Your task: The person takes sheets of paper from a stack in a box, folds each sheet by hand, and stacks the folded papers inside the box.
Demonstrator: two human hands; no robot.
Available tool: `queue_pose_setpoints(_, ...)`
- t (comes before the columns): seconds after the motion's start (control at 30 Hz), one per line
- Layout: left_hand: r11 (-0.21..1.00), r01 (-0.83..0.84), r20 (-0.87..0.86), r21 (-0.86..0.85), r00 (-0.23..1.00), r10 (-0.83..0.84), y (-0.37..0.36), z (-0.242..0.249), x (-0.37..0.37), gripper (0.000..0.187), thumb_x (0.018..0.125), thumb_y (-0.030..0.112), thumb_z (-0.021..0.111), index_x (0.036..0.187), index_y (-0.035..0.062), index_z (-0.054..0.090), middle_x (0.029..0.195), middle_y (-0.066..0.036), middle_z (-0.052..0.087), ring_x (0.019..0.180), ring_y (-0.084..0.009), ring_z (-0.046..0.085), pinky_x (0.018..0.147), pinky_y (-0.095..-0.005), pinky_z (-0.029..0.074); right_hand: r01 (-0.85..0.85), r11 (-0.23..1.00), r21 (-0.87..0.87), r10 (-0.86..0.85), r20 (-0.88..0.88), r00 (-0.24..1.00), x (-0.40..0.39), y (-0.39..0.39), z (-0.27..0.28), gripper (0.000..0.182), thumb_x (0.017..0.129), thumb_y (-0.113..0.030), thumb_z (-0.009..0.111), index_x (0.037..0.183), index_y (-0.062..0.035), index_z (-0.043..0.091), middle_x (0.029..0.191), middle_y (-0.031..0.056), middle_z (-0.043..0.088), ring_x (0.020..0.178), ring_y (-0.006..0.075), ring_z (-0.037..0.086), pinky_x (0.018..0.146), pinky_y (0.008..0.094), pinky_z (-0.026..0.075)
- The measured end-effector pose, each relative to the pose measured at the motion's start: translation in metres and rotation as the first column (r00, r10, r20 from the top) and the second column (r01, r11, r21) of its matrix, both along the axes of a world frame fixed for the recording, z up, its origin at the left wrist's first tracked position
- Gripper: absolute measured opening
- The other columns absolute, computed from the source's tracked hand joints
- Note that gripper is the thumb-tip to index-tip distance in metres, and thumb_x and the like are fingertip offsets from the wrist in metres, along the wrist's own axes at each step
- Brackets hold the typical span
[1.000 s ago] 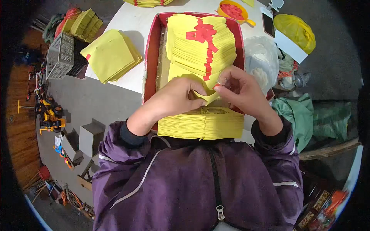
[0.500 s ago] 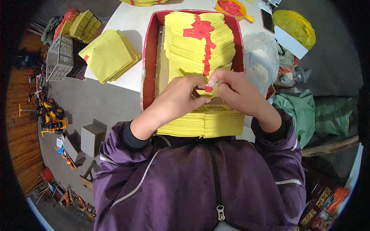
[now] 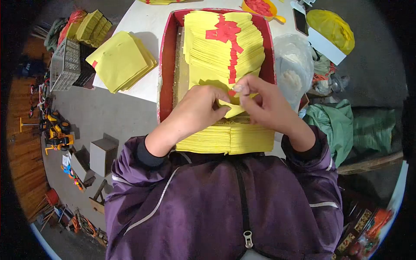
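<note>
A red tray (image 3: 164, 65) holds overlapping yellow paper sheets (image 3: 208, 47) with red paper pieces (image 3: 223, 32) on them. Over its near part, my left hand (image 3: 197, 106) pinches the edge of a yellow sheet (image 3: 234, 110) between thumb and fingers. Just right of it, my right hand (image 3: 268, 104) has thumb and forefinger bent close together beside a small red piece (image 3: 232, 93); whether anything is between them is too small to tell. Nearest my body lies a thick stack of folded yellow paper (image 3: 225, 139).
Yellow sheets (image 3: 121, 60) lie on the white table (image 3: 145, 21) at left. Behind at right are a yellow bowl of red pieces (image 3: 260, 8) and a phone (image 3: 300, 22). A clear plastic bag (image 3: 294, 65) is beside the tray, with green sacks (image 3: 331, 125) farther right.
The near edge of the yellow sheet has come up and folded by my left hand. My right thumb and forefinger have shifted slightly up, off the red piece.
</note>
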State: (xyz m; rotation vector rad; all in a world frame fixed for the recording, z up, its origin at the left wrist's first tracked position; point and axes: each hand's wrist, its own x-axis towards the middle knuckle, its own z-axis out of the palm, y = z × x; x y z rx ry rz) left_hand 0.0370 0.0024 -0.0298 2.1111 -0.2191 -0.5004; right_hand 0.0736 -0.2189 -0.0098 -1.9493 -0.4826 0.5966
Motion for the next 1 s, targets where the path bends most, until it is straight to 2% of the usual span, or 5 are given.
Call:
queue_pose_setpoints(0.03,0.999,-0.020,0.000,-0.030,1.000,0.020,0.000,0.000,0.000,0.021,0.084,0.003,0.074,0.103,-0.0067,0.076,0.086,-0.018,0.075,0.071,-0.0289,0.067,0.068,-0.0370,0.053,0.041,0.999,0.013,-0.039,-0.135,0.990,0.000,0.000,0.003,0.019,0.091,-0.005,0.055,0.108,-0.0048,0.065,0.076,-0.0005,0.062,0.058,0.0131,0.049,0.056,0.0265,0.041)
queue_pose_setpoints(0.23,0.998,0.000,0.105,-0.068,0.994,0.007,0.000,-0.004,-0.003,0.023,0.085,0.001,0.074,0.106,-0.0068,0.076,0.083,-0.012,0.075,0.063,-0.0154,0.061,0.061,-0.0289,0.051,-0.067,0.995,-0.077,0.061,-0.080,0.995,-0.001,-0.003,0.003,0.016,0.091,-0.005,0.055,0.102,-0.0050,0.067,0.073,-0.0006,0.061,0.060,0.0120,0.049,0.057,0.0263,0.039)
queue_pose_setpoints(0.73,1.000,0.005,-0.014,-0.030,1.000,-0.005,0.000,0.001,-0.002,0.015,0.088,0.001,0.072,0.102,-0.0023,0.074,0.078,-0.007,0.070,0.057,-0.0125,0.055,0.052,-0.0268,0.042,0.065,0.997,-0.040,-0.045,0.373,0.927,-0.020,0.011,-0.011,0.028,0.086,0.001,0.064,0.112,-0.0083,0.057,0.089,0.0005,0.063,0.060,0.0100,0.051,0.056,0.0263,0.040)
queue_pose_setpoints(0.87,0.964,-0.141,0.088,-0.226,0.982,0.164,-0.005,0.009,-0.009,0.012,0.088,-0.002,0.069,0.099,0.0012,0.066,0.073,-0.005,0.064,0.055,-0.0121,0.053,0.051,-0.0270,0.040,0.058,0.975,-0.215,-0.024,0.159,0.987,-0.018,0.010,-0.010,0.038,0.086,-0.009,0.069,0.119,-0.0067,0.051,0.099,0.0115,0.068,0.083,0.0310,0.070,0.070,0.0403,0.054)
queue_pose_setpoints(1.0,0.986,-0.060,0.181,-0.157,0.979,0.089,-0.003,0.005,-0.010,0.014,0.088,-0.004,0.068,0.099,0.0027,0.062,0.072,-0.005,0.063,0.055,-0.0136,0.053,0.052,-0.0280,0.041,0.085,0.983,-0.165,-0.056,0.172,0.984,-0.020,0.012,-0.012,0.035,0.087,-0.009,0.069,0.117,-0.0067,0.051,0.100,0.0122,0.069,0.084,0.0319,0.070,0.071,0.0404,0.054)
